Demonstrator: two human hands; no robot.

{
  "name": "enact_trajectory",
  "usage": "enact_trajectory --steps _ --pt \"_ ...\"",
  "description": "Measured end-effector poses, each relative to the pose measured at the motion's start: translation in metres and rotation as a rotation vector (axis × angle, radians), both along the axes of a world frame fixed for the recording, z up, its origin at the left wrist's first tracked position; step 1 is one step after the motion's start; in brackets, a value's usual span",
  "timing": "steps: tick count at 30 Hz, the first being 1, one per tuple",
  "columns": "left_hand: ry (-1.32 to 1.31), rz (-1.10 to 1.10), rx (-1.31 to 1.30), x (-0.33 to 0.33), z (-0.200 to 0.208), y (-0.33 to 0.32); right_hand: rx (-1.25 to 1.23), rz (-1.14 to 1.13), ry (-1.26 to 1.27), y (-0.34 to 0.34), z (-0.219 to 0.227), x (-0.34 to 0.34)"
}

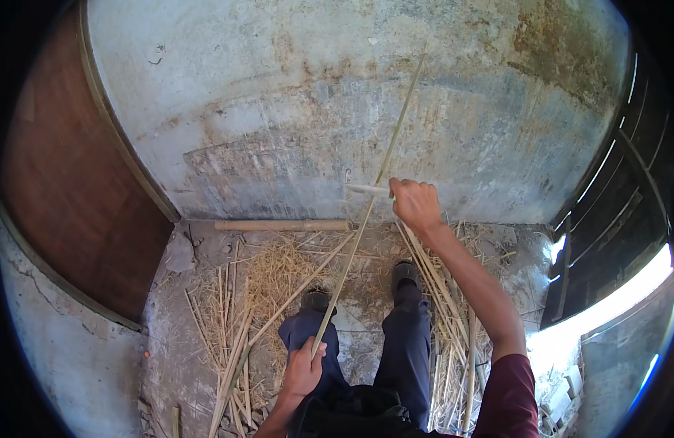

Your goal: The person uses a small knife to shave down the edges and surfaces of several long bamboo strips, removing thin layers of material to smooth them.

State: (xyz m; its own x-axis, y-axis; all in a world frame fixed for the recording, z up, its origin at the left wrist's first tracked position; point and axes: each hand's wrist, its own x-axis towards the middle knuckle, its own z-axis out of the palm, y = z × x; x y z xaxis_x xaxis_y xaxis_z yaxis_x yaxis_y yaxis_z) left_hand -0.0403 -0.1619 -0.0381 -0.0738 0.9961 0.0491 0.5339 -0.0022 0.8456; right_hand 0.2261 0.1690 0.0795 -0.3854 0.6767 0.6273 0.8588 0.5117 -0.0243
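Observation:
A long, thin greenish bamboo strip [342, 279] slants up and away from my lap, its far end in front of the wall. My left hand [302, 372] is closed round its near end, above my left thigh. Farther along the strip, my right hand [417, 204] grips a knife [364, 189]. The pale blade lies across the strip and points left; the handle is hidden in my fingers. Whether the edge bites into the strip I cannot tell.
Thin shavings [282, 266] and several split bamboo strips [224, 314] litter the floor on my left. More strips [440, 292] lie by my right foot. A bamboo pole [282, 225] rests along the stained wall [315, 109]. A brown door [81, 168] stands left, dark boards [614, 212] right.

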Motion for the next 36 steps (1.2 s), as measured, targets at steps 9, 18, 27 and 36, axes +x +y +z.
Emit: enact_trajectory --steps 9,18,27,36 --pt "-0.023 -0.015 -0.024 0.002 -0.003 0.008 0.094 -0.27 0.102 0.08 0.026 0.053" --pt "-0.22 -0.129 -0.076 -0.019 -0.016 0.012 -0.085 0.108 0.057 -0.011 -0.011 0.0" --pt "-0.263 -0.133 -0.108 -0.018 -0.013 0.011 -0.076 0.008 0.119 -0.01 -0.027 -0.021" --pt "-0.379 -0.109 -0.205 -0.022 -0.01 0.018 -0.05 -0.108 0.182 0.039 -0.012 -0.003"
